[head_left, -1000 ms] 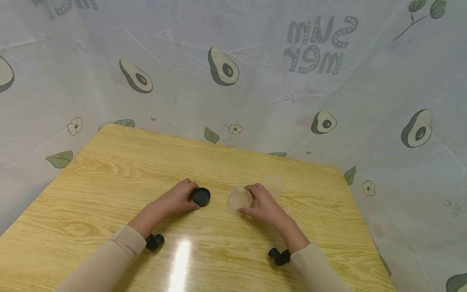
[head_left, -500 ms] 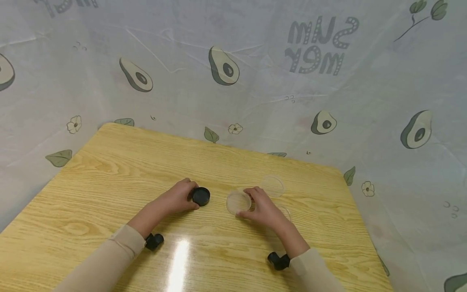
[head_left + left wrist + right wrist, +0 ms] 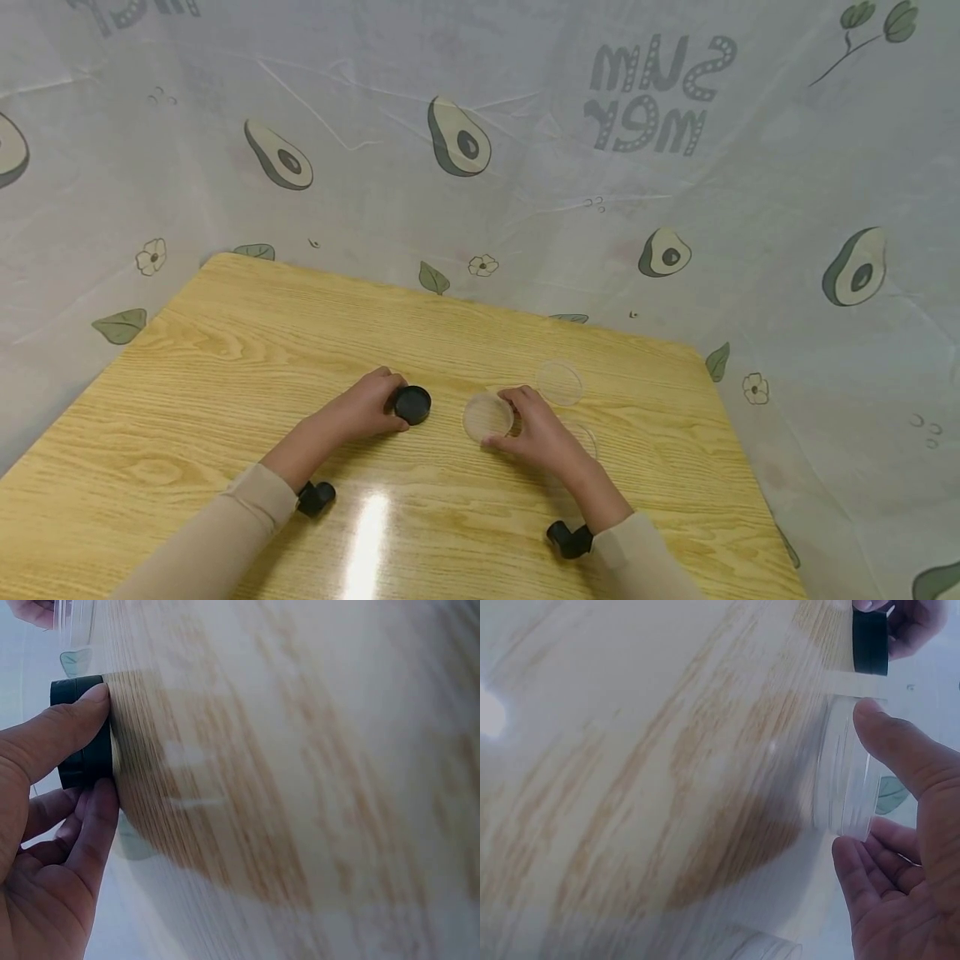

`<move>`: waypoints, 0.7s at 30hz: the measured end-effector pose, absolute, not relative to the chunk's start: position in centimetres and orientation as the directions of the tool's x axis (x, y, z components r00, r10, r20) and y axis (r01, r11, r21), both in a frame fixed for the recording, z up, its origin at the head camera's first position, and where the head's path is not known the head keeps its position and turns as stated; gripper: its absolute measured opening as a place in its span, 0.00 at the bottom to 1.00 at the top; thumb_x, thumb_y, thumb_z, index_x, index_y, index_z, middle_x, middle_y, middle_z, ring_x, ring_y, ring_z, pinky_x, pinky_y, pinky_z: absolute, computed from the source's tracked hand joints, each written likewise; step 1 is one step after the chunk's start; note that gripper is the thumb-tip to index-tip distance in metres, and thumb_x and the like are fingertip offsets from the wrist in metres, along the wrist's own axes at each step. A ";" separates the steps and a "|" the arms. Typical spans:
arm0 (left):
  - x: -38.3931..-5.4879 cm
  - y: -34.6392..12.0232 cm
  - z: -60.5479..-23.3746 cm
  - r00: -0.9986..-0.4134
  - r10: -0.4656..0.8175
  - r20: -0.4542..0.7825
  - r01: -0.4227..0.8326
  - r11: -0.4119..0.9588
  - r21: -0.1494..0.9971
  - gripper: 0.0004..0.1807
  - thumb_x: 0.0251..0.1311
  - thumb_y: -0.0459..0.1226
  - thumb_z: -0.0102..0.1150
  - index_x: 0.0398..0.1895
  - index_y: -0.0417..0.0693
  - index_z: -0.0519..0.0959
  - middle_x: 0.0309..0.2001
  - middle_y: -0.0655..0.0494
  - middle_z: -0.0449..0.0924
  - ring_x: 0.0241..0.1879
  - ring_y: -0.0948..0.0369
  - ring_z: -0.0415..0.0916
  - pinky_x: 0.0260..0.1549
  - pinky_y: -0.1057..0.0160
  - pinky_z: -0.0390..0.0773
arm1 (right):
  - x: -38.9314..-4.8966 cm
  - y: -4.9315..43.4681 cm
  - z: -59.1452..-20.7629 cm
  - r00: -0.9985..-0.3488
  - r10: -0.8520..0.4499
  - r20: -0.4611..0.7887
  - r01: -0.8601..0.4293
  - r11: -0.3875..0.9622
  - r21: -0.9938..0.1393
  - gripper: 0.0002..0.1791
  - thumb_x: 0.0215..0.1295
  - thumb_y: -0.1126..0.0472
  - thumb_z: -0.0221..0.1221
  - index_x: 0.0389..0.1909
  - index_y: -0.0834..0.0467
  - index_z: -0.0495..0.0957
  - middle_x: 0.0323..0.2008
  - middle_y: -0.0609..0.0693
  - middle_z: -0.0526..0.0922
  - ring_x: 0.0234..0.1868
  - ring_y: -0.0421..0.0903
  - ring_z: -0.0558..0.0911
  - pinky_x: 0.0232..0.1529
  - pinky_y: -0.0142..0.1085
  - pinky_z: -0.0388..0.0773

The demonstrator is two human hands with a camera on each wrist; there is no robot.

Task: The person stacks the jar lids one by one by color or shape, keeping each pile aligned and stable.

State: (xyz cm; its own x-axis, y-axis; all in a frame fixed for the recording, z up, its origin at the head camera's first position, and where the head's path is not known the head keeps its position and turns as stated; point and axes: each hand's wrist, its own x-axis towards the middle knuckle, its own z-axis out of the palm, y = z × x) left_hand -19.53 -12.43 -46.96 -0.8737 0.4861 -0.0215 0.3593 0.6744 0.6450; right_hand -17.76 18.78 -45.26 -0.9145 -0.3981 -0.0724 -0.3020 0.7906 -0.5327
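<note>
My left hand (image 3: 371, 403) grips a black, shallow round dish (image 3: 412, 405) by its side, thumb on the near edge. In the left wrist view the black dish (image 3: 86, 731) stands low on the wood, a seam line running round its wall. To its right, my right hand (image 3: 538, 427) holds a clear round dish (image 3: 486, 419) between thumb and fingers. The right wrist view shows the clear dish (image 3: 845, 772) as closely stacked see-through rims, the thumb (image 3: 892, 742) at one side and fingertips at the other.
A clear round piece (image 3: 559, 382) lies behind my right hand. Another clear round piece (image 3: 582, 438) is partly hidden by my right wrist. The wooden table (image 3: 420, 525) meets a printed curtain (image 3: 360, 208) at the back and sides. Glare marks the table front.
A second second ago two clear discs overlapped off-centre at my right hand; the upper one shifted left and toward me, and they now line up as one circle. My left hand stays put.
</note>
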 end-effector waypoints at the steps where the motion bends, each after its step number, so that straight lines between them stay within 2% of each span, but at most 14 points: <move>1: -19.5 -12.4 -47.0 -0.873 0.486 -0.021 0.360 0.674 0.645 0.25 0.58 0.36 0.77 0.55 0.32 0.79 0.41 0.48 0.75 0.36 0.59 0.66 0.38 0.61 0.71 | -17.7 18.8 -45.3 -0.915 -0.398 -0.073 -0.301 0.790 -0.535 0.41 0.60 0.51 0.76 0.70 0.64 0.72 0.56 0.56 0.78 0.47 0.46 0.75 0.52 0.47 0.77; 21: -19.6 -12.4 -47.2 -0.879 0.477 -0.025 0.347 0.673 0.653 0.26 0.59 0.36 0.77 0.56 0.33 0.79 0.42 0.48 0.75 0.36 0.59 0.67 0.39 0.61 0.72 | -17.6 18.6 -45.6 -0.927 -0.368 -0.075 -0.270 0.792 -0.547 0.44 0.60 0.50 0.77 0.72 0.64 0.71 0.61 0.58 0.76 0.57 0.51 0.78 0.60 0.51 0.78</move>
State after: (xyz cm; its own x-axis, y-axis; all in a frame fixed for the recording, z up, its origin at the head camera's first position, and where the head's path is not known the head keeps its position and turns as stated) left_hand -19.55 -12.42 -47.22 -0.8788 0.4766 -0.0247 0.3468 0.6734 0.6528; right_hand -17.59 18.56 -45.59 -0.9269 -0.3679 -0.0745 -0.2704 0.7921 -0.5472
